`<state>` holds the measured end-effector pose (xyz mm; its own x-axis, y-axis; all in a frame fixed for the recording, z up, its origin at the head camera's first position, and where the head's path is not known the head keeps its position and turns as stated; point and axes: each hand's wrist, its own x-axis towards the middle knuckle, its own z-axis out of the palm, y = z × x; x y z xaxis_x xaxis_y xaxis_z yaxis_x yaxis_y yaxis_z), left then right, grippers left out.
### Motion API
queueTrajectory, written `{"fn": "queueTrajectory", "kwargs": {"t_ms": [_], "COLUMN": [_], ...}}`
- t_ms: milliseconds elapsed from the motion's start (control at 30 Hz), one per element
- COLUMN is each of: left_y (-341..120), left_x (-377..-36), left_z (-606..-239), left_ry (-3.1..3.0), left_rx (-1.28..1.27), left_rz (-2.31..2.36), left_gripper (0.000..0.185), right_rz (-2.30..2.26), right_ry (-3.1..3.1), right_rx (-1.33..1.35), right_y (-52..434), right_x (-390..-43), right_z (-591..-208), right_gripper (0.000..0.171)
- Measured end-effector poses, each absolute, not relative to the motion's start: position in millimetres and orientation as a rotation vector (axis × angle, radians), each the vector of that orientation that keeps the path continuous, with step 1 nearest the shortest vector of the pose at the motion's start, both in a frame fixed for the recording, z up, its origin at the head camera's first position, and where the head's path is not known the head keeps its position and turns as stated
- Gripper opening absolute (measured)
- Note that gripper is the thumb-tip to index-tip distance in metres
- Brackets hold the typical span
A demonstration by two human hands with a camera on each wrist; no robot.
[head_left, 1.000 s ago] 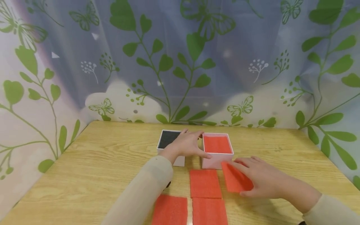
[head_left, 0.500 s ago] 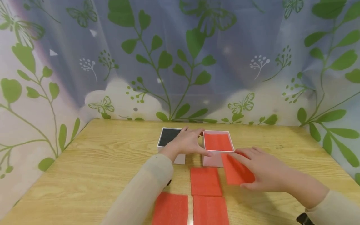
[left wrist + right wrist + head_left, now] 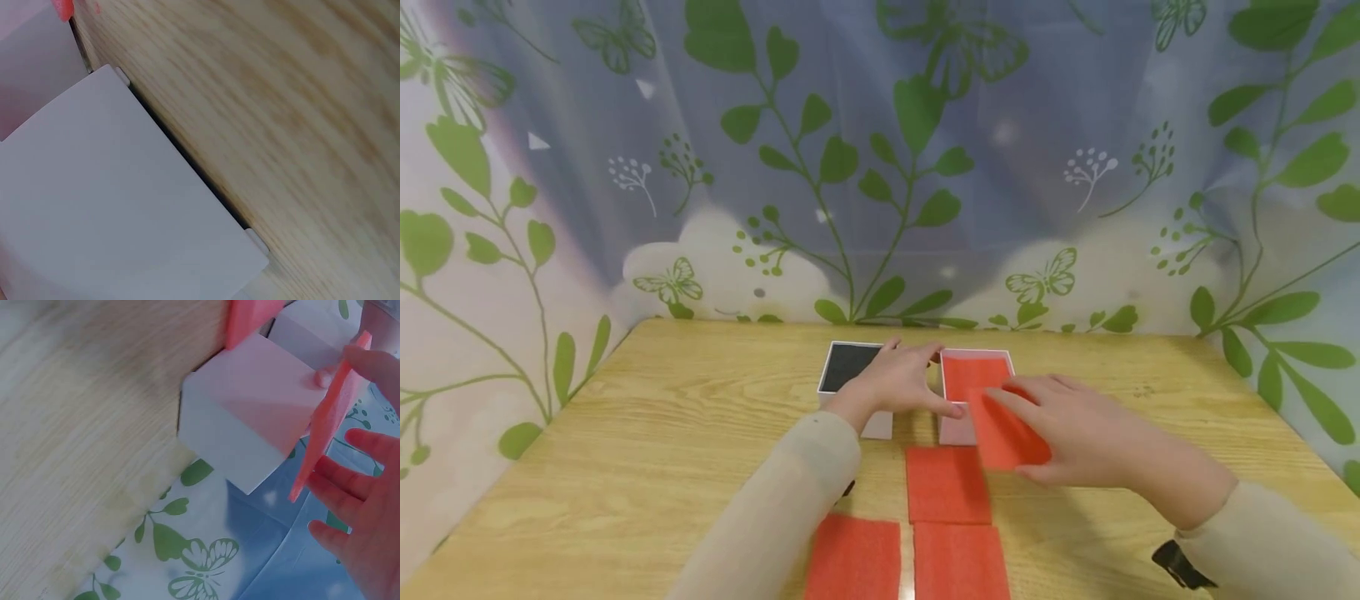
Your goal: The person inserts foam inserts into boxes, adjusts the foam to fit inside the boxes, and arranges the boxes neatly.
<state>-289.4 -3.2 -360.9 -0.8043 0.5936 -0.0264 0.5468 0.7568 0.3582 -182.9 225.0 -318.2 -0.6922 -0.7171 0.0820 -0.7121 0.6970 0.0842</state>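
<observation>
From the head camera I see my right hand pinching a thin, square red foam sheet, tilted over the near right corner of the white box; that box already has red foam lying flat inside it. My left hand lies with fingers relaxed and fairly straight across the gap between that box and a second white box with a black lining. Three more red foam squares lie flat on the wood-grain worktop, just near of both hands.

The left wrist camera shows a smooth, matte white box wall on the grained wood; the hand itself is out of view there.

The right wrist camera shows the foam sheet edge-on, thin and slightly bowed, held between my fingers and thumb beside the box's plain white corner.
</observation>
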Motion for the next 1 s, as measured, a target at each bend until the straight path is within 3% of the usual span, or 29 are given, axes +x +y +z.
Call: {"fn": "queueTrajectory", "kwargs": {"t_ms": [400,1000], "left_y": [-1.1,-2.8], "left_x": [-290.6,-290.3], "left_z": [-362.6,-363.6], "left_ry": [2.816,2.813], "left_rx": [0.922,0.913], "left_rz": [0.503,0.532], "left_gripper": [0.095,0.093], "right_rz": [-0.139,-0.105], "right_ry": [-2.803,-2.491], "right_rx": [1.121,1.160], "right_y": [210.5,205.2], "right_x": [-198.5,-197.5], "right_z": [-325.1,-348.6], "right_gripper": [0.076,0.046]}}
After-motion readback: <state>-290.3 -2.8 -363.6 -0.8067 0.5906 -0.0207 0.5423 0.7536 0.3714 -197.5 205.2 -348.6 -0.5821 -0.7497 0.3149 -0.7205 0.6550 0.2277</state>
